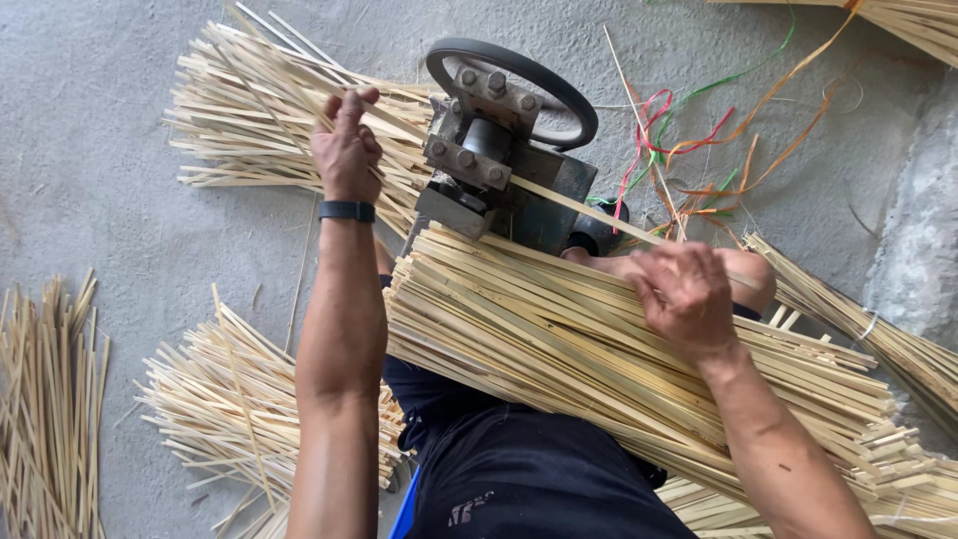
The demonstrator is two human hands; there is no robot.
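Bamboo strips (559, 329) lie stacked on the lap just below the splitting machine (499, 160), right hand (689, 294) pinching one strip (584, 208) into it, left hand (346, 150) gripping split slivers (249, 110) beyond.

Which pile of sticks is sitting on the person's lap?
The big stack of bamboo strips under the right hand, lying across the lap. The other piles lie on the floor: one by the left hand, others lower left.

Pale bamboo strips (559, 339) lie bundled across the lap, one strip (584, 208) entering the splitter.
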